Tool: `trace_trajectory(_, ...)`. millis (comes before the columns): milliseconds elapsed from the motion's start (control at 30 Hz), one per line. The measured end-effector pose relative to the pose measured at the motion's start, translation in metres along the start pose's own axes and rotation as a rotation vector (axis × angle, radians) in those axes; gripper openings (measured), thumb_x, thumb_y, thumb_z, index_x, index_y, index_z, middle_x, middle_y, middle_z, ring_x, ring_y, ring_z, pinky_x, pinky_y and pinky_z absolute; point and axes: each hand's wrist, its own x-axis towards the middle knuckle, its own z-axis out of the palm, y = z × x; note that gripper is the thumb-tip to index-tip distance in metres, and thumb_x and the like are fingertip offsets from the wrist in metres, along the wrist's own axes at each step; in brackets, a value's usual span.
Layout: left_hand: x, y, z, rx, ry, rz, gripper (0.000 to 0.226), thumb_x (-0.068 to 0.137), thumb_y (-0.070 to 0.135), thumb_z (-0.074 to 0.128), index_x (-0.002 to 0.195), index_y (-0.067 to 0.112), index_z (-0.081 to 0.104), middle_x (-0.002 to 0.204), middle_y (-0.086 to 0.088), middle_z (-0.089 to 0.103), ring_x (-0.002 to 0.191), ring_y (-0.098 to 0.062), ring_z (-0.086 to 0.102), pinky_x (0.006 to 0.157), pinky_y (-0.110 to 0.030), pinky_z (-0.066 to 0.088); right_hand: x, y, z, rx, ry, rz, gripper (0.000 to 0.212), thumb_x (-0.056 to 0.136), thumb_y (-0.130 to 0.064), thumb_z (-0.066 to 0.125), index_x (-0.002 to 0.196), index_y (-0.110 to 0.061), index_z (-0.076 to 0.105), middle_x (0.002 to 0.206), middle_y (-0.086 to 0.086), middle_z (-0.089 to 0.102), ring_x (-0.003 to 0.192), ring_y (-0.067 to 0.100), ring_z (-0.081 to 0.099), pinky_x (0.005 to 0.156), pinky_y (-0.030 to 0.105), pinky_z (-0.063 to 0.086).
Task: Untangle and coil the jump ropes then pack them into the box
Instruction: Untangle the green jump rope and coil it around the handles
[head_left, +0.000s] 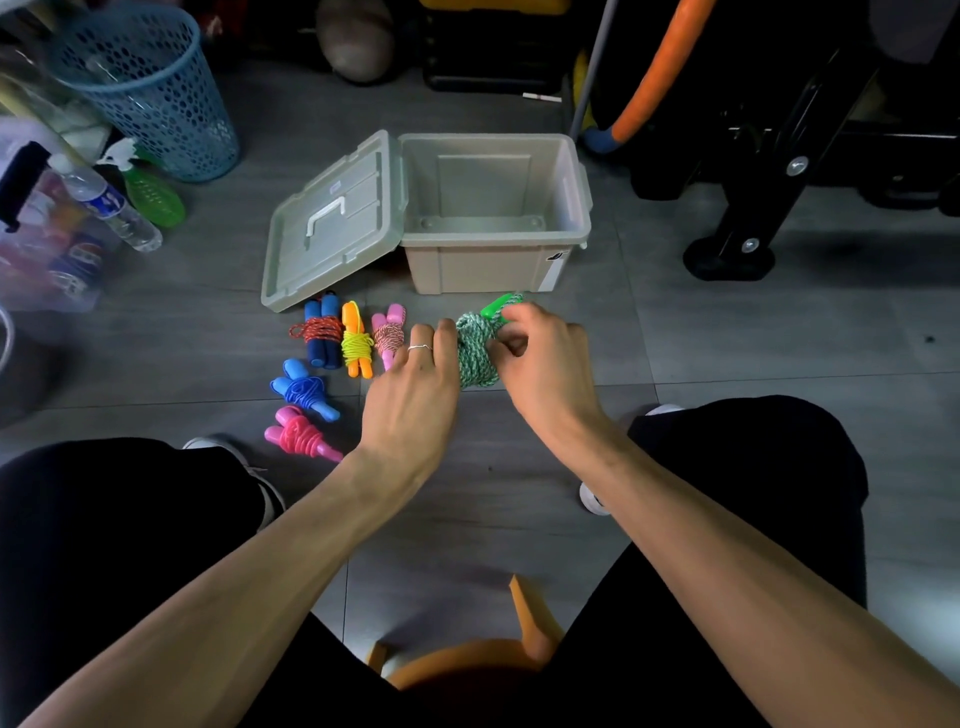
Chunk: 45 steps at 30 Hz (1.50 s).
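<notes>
I'm sitting over the floor (727, 338) and holding the green-and-white jump rope (475, 353) just in front of the open box (496, 260). My left hand (415, 384) is gripping the left side of the bundle, fingers (448, 338) curled on the cord. My right hand (540, 358) is pinching the top right end, right by the green handle (496, 307). The bundle's long axis is running from near me toward the box, with the handle pointing away and slightly right at the box's front wall.

The box is sitting empty, its lid (332, 223) leaning off the left side. Five finished coils are lying left of my hands: red-and-blue rope (319, 332), yellow rope (356, 343) and pink-and-white rope (388, 335) in a row, handles pointing at the box, then blue rope (304, 389) and pink rope (298, 431) nearer me, lying diagonally.
</notes>
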Motion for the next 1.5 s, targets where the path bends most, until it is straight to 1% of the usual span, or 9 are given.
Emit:
trace_trajectory(167,-0.002,-0.003,-0.003,-0.007,-0.007,0.017,0.076,0.053,-0.019,0.065,0.122,-0.002,0.039,0.099,-0.025,0.058,0.065,-0.041,0.062,0.034,-0.033,0.043,-0.002,-0.002,0.005,0.021,-0.006,-0.005,0.024,0.079,-0.004,0.062,0.102,-0.009,0.067,0.074,0.0,0.07,0.069,0.021,0.063,0.07,0.036,0.053)
trace_trajectory(333,0.0,-0.006,-0.006,-0.016,0.016,0.016,0.08,0.05,-0.017,0.067,0.121,0.004,0.036,0.095,-0.019,0.056,0.062,-0.039,0.059,0.035,-0.029,0.033,-0.007,-0.003,0.005,0.139,-0.017,0.061,0.026,0.076,-0.006,0.064,0.101,-0.012,0.067,0.081,-0.003,0.069,0.069,0.006,0.059,0.07,0.023,0.051)
trace_trajectory(600,0.0,-0.004,-0.009,-0.101,0.037,-0.03,0.079,0.052,-0.021,0.062,0.122,0.006,0.039,0.101,-0.022,0.052,0.065,-0.041,0.058,0.039,-0.03,0.031,-0.005,0.001,0.0,0.08,-0.051,-0.095,0.032,0.084,-0.012,0.058,0.117,-0.01,0.059,0.09,0.002,0.064,0.083,0.019,0.06,0.079,0.036,0.051)
trace_trajectory(833,-0.004,-0.004,-0.003,-0.19,0.02,-0.007,0.083,0.053,-0.017,0.061,0.127,0.01,0.036,0.105,-0.02,0.052,0.068,-0.041,0.057,0.038,-0.035,0.042,-0.005,0.001,-0.007,0.089,-0.099,0.005,0.032,0.081,-0.008,0.064,0.112,-0.013,0.06,0.081,-0.006,0.062,0.076,0.013,0.059,0.076,0.03,0.049)
trace_trajectory(1000,-0.009,0.003,0.005,-0.278,-0.041,0.06,0.08,0.072,0.019,0.066,0.144,0.027,0.031,0.114,-0.01,0.046,0.065,-0.026,0.052,0.043,-0.031,0.042,-0.005,-0.002,-0.011,-0.002,-0.064,-0.12,0.031,0.082,-0.002,0.056,0.112,-0.008,0.057,0.094,0.0,0.055,0.097,0.021,0.053,0.076,0.018,0.035)
trace_trajectory(1100,-0.01,0.003,0.001,-0.401,-0.075,0.028,0.071,0.081,0.049,0.049,0.147,0.033,0.027,0.118,-0.003,0.04,0.067,-0.019,0.051,0.052,-0.03,0.044,-0.004,0.002,-0.012,-0.032,-0.051,-0.235,0.034,0.081,0.004,0.053,0.114,-0.001,0.055,0.098,0.008,0.054,0.099,0.028,0.051,0.082,0.024,0.036)
trace_trajectory(1200,-0.009,0.005,0.001,-0.61,-0.088,-0.038,0.053,0.095,0.045,0.034,0.147,0.038,0.025,0.12,0.006,0.037,0.087,-0.008,0.051,0.069,-0.031,0.046,-0.001,0.007,-0.017,-0.012,-0.07,-0.315,0.034,0.082,0.004,0.051,0.116,-0.001,0.053,0.101,0.003,0.048,0.1,0.029,0.051,0.085,0.03,0.042)
trace_trajectory(1333,0.002,0.01,-0.007,-0.903,-0.105,-0.166,0.052,0.093,0.036,0.04,0.145,0.029,0.035,0.125,0.018,0.041,0.113,0.028,0.03,0.089,-0.002,0.031,0.0,0.011,-0.027,0.01,-0.045,-0.415,0.029,0.086,0.004,0.053,0.114,-0.002,0.054,0.102,0.007,0.054,0.098,0.023,0.052,0.085,0.027,0.043)
trace_trajectory(1500,0.017,0.001,-0.032,-1.099,-0.091,-0.161,0.054,0.078,0.042,0.063,0.131,0.04,0.049,0.122,0.004,0.058,0.114,-0.01,0.058,0.094,-0.036,0.052,0.005,0.006,-0.04,-0.003,0.061,-0.534,0.025,0.087,0.004,0.056,0.111,-0.003,0.056,0.105,0.0,0.055,0.097,0.021,0.051,0.084,0.025,0.041)
